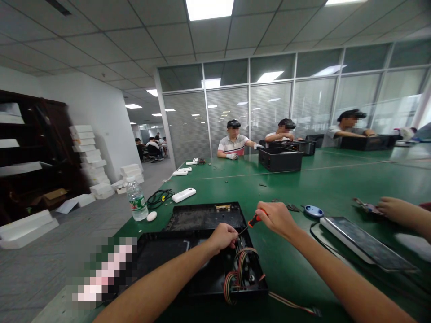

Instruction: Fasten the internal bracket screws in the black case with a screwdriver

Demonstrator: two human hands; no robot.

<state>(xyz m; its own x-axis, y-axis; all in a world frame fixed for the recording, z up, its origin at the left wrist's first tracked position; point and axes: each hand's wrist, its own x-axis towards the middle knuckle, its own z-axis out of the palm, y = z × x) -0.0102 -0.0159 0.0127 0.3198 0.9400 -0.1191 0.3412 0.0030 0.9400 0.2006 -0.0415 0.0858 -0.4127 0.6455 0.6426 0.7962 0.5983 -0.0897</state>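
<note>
In my right hand (278, 217) is a screwdriver (256, 220) with a red and black handle, its fingers wrapped round it. The shaft slants down and left into a black plastic case (208, 282). Close to the screwdriver's tip, my left hand (222, 237) has its fingers pinched together over the case; what they grip is hidden. Ribbon-like bundles of coloured wires (241, 264) loop over the case's right section, which holds metal parts. A black panel (205, 216) lies against the case's far side.
A water bottle (136, 199), black cable (158, 197) and white device (183, 194) stand left on the green table (215, 179). To the right lie a blue round dish (313, 211), a flat screen device (365, 242) and another person's hand (397, 208). Across sit several people with black boxes (280, 159).
</note>
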